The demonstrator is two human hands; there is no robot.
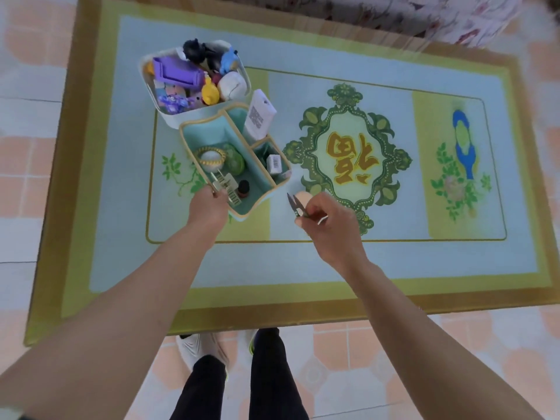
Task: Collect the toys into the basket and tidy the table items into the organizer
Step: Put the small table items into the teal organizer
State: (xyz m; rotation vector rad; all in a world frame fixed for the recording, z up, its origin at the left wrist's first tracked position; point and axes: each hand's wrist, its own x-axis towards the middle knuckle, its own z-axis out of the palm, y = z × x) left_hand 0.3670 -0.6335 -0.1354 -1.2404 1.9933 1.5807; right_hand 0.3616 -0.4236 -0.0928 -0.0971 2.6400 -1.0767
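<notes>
A white basket (169,118) full of several toys stands at the table's far left. Touching its near side is a teal fabric organizer (263,195) with a white tube, a small box, a beaded ring, a green round item and a dark bottle inside. My left hand (209,204) is at the organizer's near-left rim, fingers closed on a small metal clipper-like tool (218,183) held over the compartment. My right hand (325,218) is just right of the organizer, pinching small thread snips (297,206) with the blades pointing up and left. A small peach object (303,196) lies beside the snips.
The table (303,268) has a blue and yellow patterned top with a green medallion in the middle. A floral cloth (424,16) hangs at the far edge. My legs and shoes (200,350) stand on the tiled floor at the near edge.
</notes>
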